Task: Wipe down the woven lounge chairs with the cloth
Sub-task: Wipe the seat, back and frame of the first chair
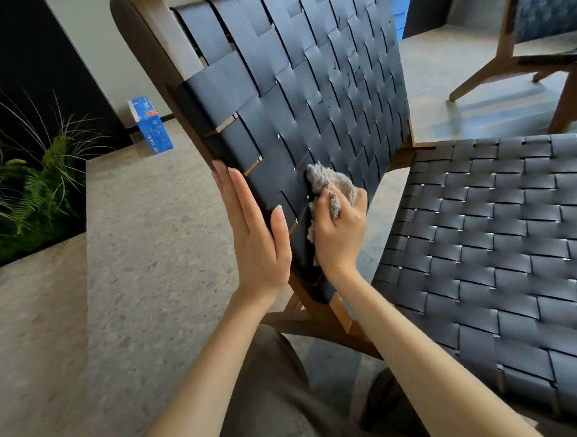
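A lounge chair with a wooden frame and dark woven straps fills the view, its backrest point(308, 80) rising at the centre and its seat point(497, 237) spreading to the right. My right hand point(338, 229) grips a fluffy grey cloth point(328, 184) and presses it against the lower left part of the backrest. My left hand point(251, 232) lies flat with straight fingers against the backrest's left edge, thumb on the straps.
A second woven chair point(542, 39) stands at the back right. A blue box point(149, 125) leans against the wall at the left, above a speckled stone ledge point(150, 239). Ferns point(28, 194) grow in a planter at the far left.
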`<state>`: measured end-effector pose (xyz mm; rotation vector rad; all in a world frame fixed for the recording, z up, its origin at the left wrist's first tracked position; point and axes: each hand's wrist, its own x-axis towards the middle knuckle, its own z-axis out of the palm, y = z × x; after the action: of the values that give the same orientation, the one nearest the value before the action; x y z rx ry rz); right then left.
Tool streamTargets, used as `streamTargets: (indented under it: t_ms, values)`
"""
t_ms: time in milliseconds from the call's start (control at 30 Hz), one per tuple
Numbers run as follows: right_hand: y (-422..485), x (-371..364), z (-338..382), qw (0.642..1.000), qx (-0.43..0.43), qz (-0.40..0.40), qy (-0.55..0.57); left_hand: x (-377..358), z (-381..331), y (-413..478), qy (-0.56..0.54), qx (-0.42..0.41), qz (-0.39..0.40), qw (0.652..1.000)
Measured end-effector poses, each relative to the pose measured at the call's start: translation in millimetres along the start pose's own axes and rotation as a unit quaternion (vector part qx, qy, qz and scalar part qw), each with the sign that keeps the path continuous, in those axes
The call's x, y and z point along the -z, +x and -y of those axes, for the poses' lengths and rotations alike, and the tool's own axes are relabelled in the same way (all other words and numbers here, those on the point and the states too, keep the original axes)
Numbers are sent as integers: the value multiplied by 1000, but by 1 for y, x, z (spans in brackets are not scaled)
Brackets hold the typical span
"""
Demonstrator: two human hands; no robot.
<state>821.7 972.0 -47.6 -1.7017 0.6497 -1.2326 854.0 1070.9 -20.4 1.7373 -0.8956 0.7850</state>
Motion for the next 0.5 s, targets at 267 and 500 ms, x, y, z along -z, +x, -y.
streamTargets:
  t_ms: [267, 500]
  values:
    - [-25, 4, 28, 999, 13, 38, -20, 3, -2, 0, 0, 1, 4, 1000]
    - [-19, 4, 0, 999, -9, 15, -27, 2, -2, 0, -6, 8, 5, 1000]
